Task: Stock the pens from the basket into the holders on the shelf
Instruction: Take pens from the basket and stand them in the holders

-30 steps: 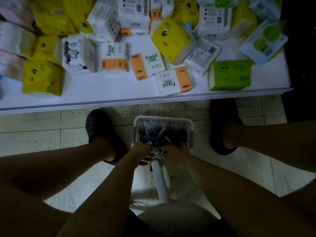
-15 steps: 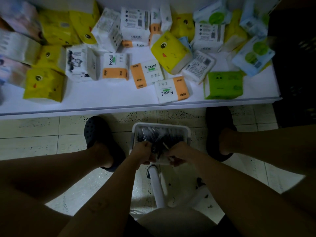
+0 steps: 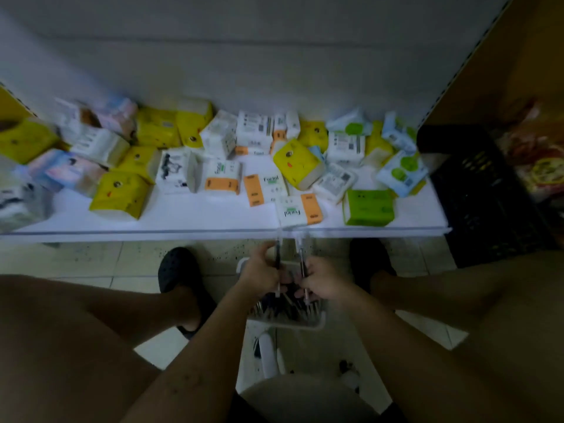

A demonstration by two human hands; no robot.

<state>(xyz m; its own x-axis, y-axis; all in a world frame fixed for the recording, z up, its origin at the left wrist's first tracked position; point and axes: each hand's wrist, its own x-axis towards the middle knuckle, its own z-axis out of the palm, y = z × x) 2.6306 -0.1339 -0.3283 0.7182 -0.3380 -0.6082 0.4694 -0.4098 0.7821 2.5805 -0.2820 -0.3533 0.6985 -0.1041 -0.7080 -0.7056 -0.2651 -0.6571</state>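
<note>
Pens (image 3: 277, 260): held upright just above white basket (image 3: 308, 324) on floor, between both feet. Left hand (image 3: 262, 274) curled tight round one; right hand (image 3: 320, 283) curled tight round another. Hard to tell if more than one in each fist. Likely light, stiff, thin and smooth, so easy to slip or roll. Best gripped round middle, not by cap. More left lying in basket. Farther out: white shelf (image 3: 213, 232) with tissue packs (image 3: 122, 193), black crate (image 3: 482, 190) at right. No pen holders in sight.
</note>
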